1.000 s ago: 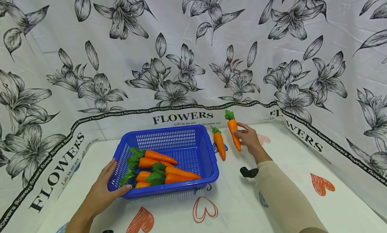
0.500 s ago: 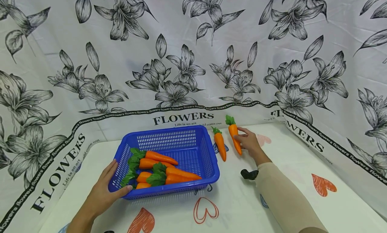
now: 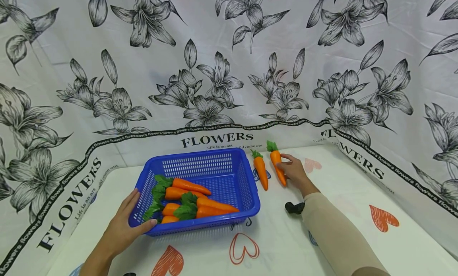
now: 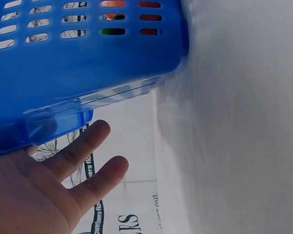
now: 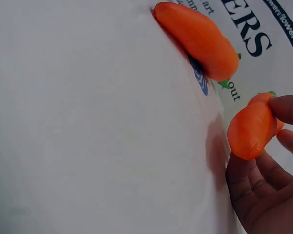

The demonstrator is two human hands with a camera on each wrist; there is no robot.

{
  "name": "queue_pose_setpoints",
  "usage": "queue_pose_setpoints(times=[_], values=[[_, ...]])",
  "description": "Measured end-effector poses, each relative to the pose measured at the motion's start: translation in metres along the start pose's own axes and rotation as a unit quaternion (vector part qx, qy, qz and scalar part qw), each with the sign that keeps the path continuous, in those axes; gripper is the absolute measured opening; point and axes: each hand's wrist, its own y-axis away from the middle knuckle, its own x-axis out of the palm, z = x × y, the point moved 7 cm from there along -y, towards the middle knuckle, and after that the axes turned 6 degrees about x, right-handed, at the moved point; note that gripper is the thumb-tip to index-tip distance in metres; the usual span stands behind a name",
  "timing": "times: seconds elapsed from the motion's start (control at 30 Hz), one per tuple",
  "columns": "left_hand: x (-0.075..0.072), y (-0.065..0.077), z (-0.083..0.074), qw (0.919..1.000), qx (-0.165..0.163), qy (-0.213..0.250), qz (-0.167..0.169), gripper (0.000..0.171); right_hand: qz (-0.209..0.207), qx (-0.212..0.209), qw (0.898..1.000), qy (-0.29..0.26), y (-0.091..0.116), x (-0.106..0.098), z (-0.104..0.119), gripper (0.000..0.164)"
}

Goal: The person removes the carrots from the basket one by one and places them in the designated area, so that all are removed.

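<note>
A carrot (image 3: 275,158) with a green leafy top is pinched between the thumb and fingers of my right hand (image 3: 297,173). In the right wrist view that carrot (image 5: 249,131) has its blunt tip toward the camera, close above or on the cloth; I cannot tell which. To its left a second carrot (image 3: 260,171) lies on the cloth. My left hand (image 3: 116,230) rests at the near left corner of a blue plastic basket (image 3: 214,220), thumb over the rim. Its spread, straight fingers (image 4: 101,181) show beside the basket wall. Inside the basket lie several carrots (image 3: 191,186).
A white tablecloth (image 3: 200,256) printed with hearts covers the table. White fabric (image 3: 229,85) with black lily drawings hangs behind and along both sides. A small black curved piece (image 3: 294,207) sits at the right wrist.
My right hand has lowered the carrot it pinches toward the cloth, beside the other loose carrot. My left hand and the basket stay in place.
</note>
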Motion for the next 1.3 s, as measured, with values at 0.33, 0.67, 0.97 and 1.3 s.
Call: queue_pose_setpoints(times=[0.33,0.67,0.97,1.3], values=[[0.000,0.000,-0.002,0.9999,0.004,0.011,-0.004,0.101,-0.020,-0.023,0.997,0.071,-0.004,0.004,-0.002,0.057],[-0.001,0.001,0.000,1.0000,-0.001,0.002,0.002,0.101,-0.045,-0.034,0.988,0.140,-0.003,0.005,0.002,0.054],[0.000,0.001,-0.001,1.0000,0.002,0.007,-0.006,0.102,-0.058,-0.032,0.988,0.140,0.003,0.005,0.004,0.055],[0.001,0.000,0.000,1.0000,-0.003,0.005,-0.005,0.102,-0.054,-0.014,0.988,0.146,0.008,0.002,0.006,0.058]])
